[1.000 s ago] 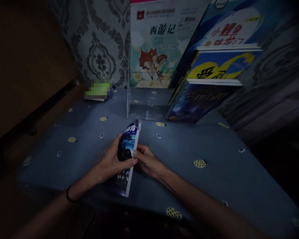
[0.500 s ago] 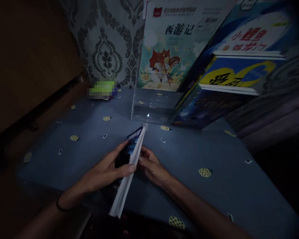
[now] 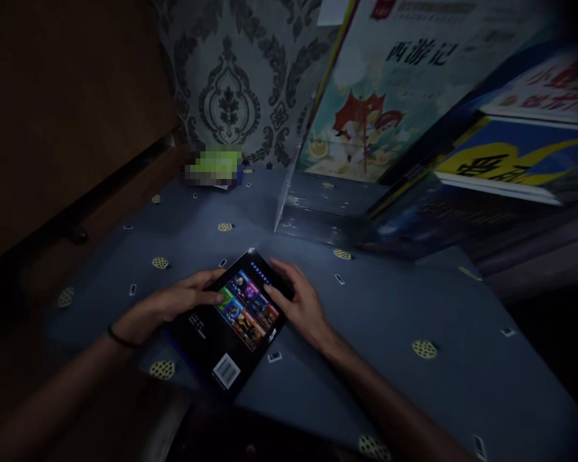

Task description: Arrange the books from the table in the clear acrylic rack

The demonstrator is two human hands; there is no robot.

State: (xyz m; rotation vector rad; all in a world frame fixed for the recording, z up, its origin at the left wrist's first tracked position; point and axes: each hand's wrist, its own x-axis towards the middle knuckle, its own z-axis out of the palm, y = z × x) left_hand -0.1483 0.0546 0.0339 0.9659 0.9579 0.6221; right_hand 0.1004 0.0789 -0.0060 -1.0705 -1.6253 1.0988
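Observation:
A dark book (image 3: 228,333) lies between my two hands, its back cover facing up. That cover shows a grid of small colored pictures and a white barcode near the lower corner. My left hand (image 3: 187,296) grips the book's left edge, thumb on top of the cover. On the opposite edge, my right hand (image 3: 301,301) holds it with its thumb over the cover and fingers along the side. The book is tilted in the view, close above or on the blue patterned cloth (image 3: 366,314); I cannot tell whether it touches it.
Behind stands a clear acrylic rack (image 3: 313,224) with a light teal book (image 3: 361,128) in it. More books, including a blue and yellow book (image 3: 515,157), lean on the right. A blurred green item (image 3: 216,165) lies by the wallpapered wall (image 3: 228,96). Brown wooden furniture (image 3: 77,128) borders the left.
The book has turned from standing on edge to lying with its back cover up. My right hand has moved from behind it to its right edge. The view has shifted left.

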